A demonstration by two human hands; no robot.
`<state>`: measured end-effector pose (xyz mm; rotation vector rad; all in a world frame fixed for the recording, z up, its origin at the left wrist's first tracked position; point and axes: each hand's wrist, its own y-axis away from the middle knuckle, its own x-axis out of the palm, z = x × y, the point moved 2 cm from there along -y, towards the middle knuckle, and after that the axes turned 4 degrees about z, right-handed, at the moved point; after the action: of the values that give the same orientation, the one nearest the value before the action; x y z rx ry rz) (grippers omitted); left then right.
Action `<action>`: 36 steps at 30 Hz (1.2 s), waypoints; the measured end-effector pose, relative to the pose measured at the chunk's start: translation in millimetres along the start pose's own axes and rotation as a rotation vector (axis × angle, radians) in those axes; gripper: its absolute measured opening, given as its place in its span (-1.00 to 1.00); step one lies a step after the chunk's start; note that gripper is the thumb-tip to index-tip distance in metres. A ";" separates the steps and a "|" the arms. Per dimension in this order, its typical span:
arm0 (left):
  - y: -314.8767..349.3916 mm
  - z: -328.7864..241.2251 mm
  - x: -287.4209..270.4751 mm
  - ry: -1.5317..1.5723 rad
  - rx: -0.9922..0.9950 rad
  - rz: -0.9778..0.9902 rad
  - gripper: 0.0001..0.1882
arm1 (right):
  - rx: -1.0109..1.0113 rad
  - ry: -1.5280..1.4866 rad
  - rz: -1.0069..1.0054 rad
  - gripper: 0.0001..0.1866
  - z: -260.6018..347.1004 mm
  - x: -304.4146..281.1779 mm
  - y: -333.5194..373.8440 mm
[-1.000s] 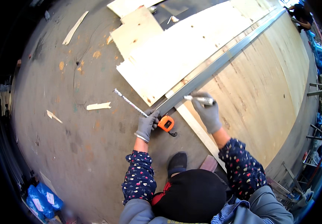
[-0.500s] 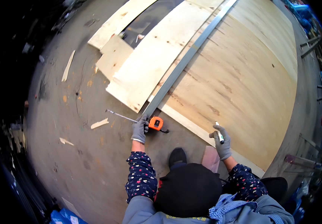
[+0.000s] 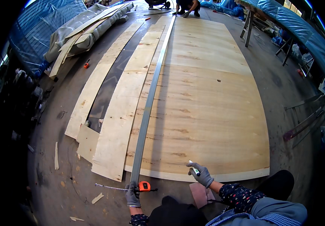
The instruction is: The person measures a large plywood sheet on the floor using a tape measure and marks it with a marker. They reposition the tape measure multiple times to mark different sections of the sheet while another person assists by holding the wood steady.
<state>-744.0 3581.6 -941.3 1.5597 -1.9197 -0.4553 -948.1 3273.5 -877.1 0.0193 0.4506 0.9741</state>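
In my left hand [image 3: 132, 195] is an orange tape measure [image 3: 144, 186], its blade [image 3: 109, 187] drawn out to the left. The same gloved fingers are at the near end of a long grey metal bar [image 3: 147, 109]. That bar runs away over a large pale plywood sheet [image 3: 207, 113], with a shadow beside it on the right. My right hand [image 3: 201, 176], also in a grey glove, grips a white marker pen [image 3: 194, 168] above the sheet's near edge. At the bar's far end a crouching person [image 3: 187, 6] has gloved hands by it.
Plywood strips [image 3: 119, 124] lie left of the sheet. A second orange tape measure [image 3: 86, 64] and wood slivers [image 3: 56, 155] are on the floor. Wrapped bundles [image 3: 79, 34] stand far left, trestles [image 3: 247, 28] with blue plastic right. A pinkish piece [image 3: 199, 194] lies near me.
My view has tilted up and turned, bringing the bar's far end and the crouching person into sight. The tape measure and marker pen are still in my hands.
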 end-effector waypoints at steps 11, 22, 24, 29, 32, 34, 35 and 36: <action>-37.8 -95.4 -52.3 0.023 0.148 -0.160 -0.80 | -0.039 -0.057 -0.031 -0.72 -22.8 -9.4 -22.4; -78.8 -122.1 -90.2 -0.313 0.000 -0.125 -0.76 | 0.030 0.006 -0.003 -0.74 -22.3 -10.2 -18.4; -83.9 -109.8 -85.4 -0.328 0.000 -0.125 -0.76 | 0.035 0.017 -0.001 -0.74 -19.2 -13.4 -19.1; -93.7 -88.5 -95.3 -0.302 -0.048 -0.037 -0.80 | -0.002 0.060 -0.013 -0.74 -20.5 -11.9 -23.0; -103.3 -77.0 -94.1 -0.324 -0.086 -0.037 -0.82 | 0.123 0.042 0.022 -0.74 -30.6 -5.7 -21.5; -102.4 -79.6 -93.3 -0.365 -0.103 -0.019 -0.80 | 0.072 -0.031 0.005 -0.75 -29.6 1.3 -20.3; -100.8 -79.6 -94.3 -0.398 -0.108 -0.024 -0.77 | 0.055 -0.036 0.024 -0.75 -28.2 2.9 -20.9; -100.6 -81.1 -90.8 -0.430 -0.122 -0.008 -0.73 | 0.038 -0.038 0.022 -0.75 -28.1 3.1 -20.4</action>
<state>-605.4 3653.7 -964.4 1.4768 -2.1492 -0.9572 -941.0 3259.3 -908.1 0.0769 0.4351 0.9852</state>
